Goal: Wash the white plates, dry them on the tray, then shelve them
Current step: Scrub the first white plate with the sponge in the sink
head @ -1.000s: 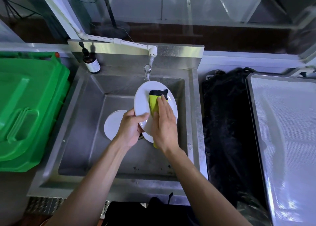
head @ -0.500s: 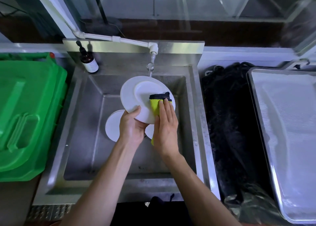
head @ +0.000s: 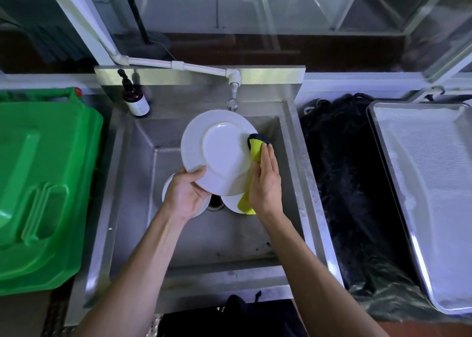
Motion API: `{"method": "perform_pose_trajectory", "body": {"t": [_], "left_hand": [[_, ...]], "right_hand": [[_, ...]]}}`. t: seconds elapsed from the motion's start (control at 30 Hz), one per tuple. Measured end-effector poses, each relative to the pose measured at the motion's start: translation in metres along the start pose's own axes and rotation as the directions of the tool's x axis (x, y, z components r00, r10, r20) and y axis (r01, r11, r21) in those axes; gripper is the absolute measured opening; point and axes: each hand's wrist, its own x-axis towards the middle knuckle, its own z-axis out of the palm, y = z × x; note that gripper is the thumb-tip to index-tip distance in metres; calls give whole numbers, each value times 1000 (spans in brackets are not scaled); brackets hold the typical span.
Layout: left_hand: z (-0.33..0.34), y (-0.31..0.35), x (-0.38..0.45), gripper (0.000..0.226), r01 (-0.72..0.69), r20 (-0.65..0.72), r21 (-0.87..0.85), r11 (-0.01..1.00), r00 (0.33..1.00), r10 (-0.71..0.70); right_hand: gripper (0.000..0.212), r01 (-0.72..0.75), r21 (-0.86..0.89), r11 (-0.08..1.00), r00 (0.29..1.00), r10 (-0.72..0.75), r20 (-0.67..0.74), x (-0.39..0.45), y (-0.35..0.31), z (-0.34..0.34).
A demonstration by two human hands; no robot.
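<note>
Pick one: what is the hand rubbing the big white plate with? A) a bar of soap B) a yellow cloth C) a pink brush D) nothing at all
B: the right hand presses a yellow cloth with a dark patch against the white plate.
</note>
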Motion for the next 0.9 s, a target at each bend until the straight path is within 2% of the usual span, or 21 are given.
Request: {"method": "perform_pose_trajectory", "body": {"t": [0.23, 0.3, 0.4, 0.73, 0.9], "left_hand": [[-24, 20, 2, 42, 59, 118, 191, 980, 989, -83], [-25, 24, 4, 42, 88, 127, 253, 963, 984, -123], [-24, 31, 6, 31, 101, 169, 325, 940, 972, -163], [-11, 41, 11, 36, 98, 200, 516, 851, 952, -231], [-5, 31, 12, 19, 61, 172, 568, 821, 967, -191]], "right_hand": [[52, -65, 4, 998, 998, 65, 4, 13, -2, -4], [51, -36, -1, 999, 999, 36, -20, 18, -2, -6], [48, 0, -25, 1000, 999, -1, -44, 24, -6, -11], [46, 124, -182, 975, 988, -139, -70, 24, -25, 3], [51, 217, -234, 948, 974, -226, -15, 14, -44, 24]]}}
